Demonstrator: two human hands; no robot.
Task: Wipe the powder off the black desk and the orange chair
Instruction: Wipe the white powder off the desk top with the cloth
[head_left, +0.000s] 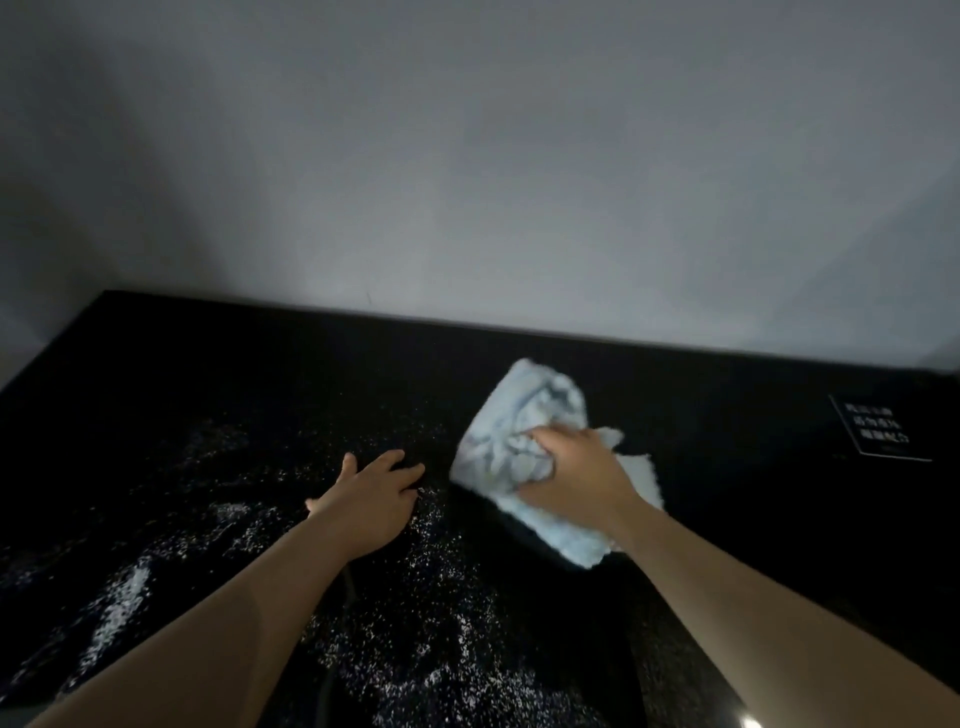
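The right hand (574, 470) grips a bunched pale blue cloth (535, 452) at centre right of the frame, its fingers curled into the folds, while the left hand (371, 501) rests flat, fingers straight and spread, on the black desk (208, 364). White powder (415, 597) lies scattered across the lower left and lower centre; recommended practice is to press the cloth flat and draw overlapping strokes leftward through it, gathering rather than scattering. No container is visible, and the orange chair is out of frame.
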